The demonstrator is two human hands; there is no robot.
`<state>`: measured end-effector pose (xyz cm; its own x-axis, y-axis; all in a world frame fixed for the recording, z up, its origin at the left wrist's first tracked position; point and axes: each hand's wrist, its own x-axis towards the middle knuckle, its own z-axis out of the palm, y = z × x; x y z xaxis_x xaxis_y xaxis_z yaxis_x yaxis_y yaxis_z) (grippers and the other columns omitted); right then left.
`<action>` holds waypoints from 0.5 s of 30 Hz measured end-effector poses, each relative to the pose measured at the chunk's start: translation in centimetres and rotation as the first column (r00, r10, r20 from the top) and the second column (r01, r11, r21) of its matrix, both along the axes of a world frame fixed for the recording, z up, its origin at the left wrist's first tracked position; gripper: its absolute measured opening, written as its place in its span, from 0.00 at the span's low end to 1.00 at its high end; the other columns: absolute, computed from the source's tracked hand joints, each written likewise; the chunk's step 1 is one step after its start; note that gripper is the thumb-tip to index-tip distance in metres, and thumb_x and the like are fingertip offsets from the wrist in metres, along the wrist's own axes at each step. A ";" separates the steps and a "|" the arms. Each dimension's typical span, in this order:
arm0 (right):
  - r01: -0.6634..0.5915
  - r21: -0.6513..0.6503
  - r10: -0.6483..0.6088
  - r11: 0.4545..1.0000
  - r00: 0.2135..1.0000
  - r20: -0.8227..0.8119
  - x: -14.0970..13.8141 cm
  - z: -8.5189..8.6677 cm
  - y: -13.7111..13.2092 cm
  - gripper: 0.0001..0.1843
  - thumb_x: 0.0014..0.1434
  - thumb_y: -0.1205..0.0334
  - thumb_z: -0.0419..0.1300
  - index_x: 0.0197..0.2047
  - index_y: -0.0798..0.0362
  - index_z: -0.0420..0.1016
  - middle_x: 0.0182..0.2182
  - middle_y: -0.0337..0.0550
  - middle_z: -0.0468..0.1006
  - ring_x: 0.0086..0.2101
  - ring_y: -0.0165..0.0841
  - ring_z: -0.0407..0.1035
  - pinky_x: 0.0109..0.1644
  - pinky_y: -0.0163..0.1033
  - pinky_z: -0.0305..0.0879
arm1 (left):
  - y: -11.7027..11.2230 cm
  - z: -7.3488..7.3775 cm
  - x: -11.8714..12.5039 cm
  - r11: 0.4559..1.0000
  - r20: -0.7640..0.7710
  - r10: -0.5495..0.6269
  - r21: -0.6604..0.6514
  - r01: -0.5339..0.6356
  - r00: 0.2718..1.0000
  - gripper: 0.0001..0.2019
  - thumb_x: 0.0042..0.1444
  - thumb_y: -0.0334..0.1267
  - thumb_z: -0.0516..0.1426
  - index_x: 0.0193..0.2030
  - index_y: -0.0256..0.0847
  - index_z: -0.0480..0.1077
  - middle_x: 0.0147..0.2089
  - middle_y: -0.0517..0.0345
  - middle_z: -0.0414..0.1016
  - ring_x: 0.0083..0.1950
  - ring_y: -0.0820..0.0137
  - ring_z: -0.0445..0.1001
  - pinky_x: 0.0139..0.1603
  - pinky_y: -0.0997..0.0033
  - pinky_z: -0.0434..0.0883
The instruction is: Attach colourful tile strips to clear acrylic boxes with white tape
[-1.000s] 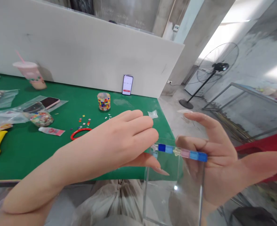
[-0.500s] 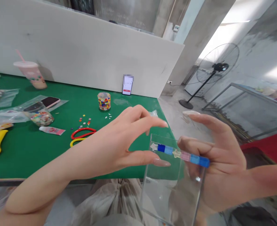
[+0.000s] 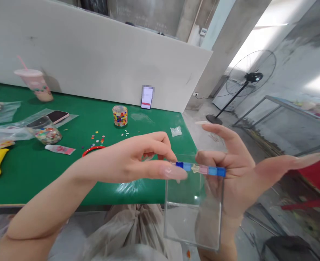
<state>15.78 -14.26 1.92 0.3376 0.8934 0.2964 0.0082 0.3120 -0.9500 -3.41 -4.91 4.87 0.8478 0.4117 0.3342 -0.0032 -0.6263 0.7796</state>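
Note:
A clear plastic box (image 3: 180, 217) is held up in front of me. Along its upper edge runs a row of small tiles, dark blue, light blue (image 3: 186, 166), pink (image 3: 203, 169) and blue, with a pale star (image 3: 195, 168) among them. My left hand (image 3: 149, 159) pinches the box's upper left corner between thumb and fingers; the thumb covers the row's left end. My right hand (image 3: 230, 170) grips the box's right side with curled fingers, partly seen through the plastic. Its index finger and thumb stretch away from the box.
On the green table (image 3: 146, 145) stand a mosaic-covered cup (image 3: 120, 116), a cup of beads (image 3: 49, 136) and a pink drink cup (image 3: 36, 83). Scissors (image 3: 93, 149), a tube (image 3: 60, 149), loose tiles and a small plastic packet (image 3: 176, 131) lie around. A phone (image 3: 147, 98) leans on the white panel.
My left thumb and fingers have closed on the box's left corner. The box has become more level, and my right hand has shifted left, its thumb now stretched outward.

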 end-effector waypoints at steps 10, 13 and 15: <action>-0.012 -0.040 0.007 0.999 0.993 -0.114 -0.3 -0.1 0.1 0.45 0.57 0.14 0.49 0.53 0.44 0.80 0.14 0.28 0.52 0.15 0.28 0.38 0.21 0.38 0.34 | -0.6 -0.3 0.6 0.985 -0.194 0.062 -0.145 -0.091 0.979 0.21 0.62 0.50 0.69 0.28 0.40 0.67 0.25 0.70 0.55 0.26 0.77 0.54 0.24 0.76 0.52; -0.015 -0.031 0.012 0.999 0.995 -0.096 -0.3 -0.2 -0.1 0.45 0.58 0.14 0.48 0.53 0.43 0.80 0.15 0.27 0.49 0.16 0.28 0.37 0.22 0.37 0.32 | -1.0 -0.4 0.6 0.995 -0.174 0.055 -0.067 -0.068 0.983 0.23 0.64 0.46 0.68 0.25 0.40 0.62 0.24 0.71 0.53 0.25 0.78 0.52 0.24 0.76 0.51; -0.010 -0.023 0.007 1.000 0.995 -0.095 -0.5 -0.3 -0.2 0.46 0.58 0.13 0.46 0.52 0.43 0.81 0.15 0.28 0.48 0.17 0.29 0.36 0.23 0.38 0.33 | -1.2 -0.3 0.5 0.998 -0.162 0.052 -0.011 -0.055 0.985 0.24 0.65 0.45 0.67 0.25 0.40 0.60 0.24 0.71 0.54 0.24 0.78 0.52 0.24 0.76 0.52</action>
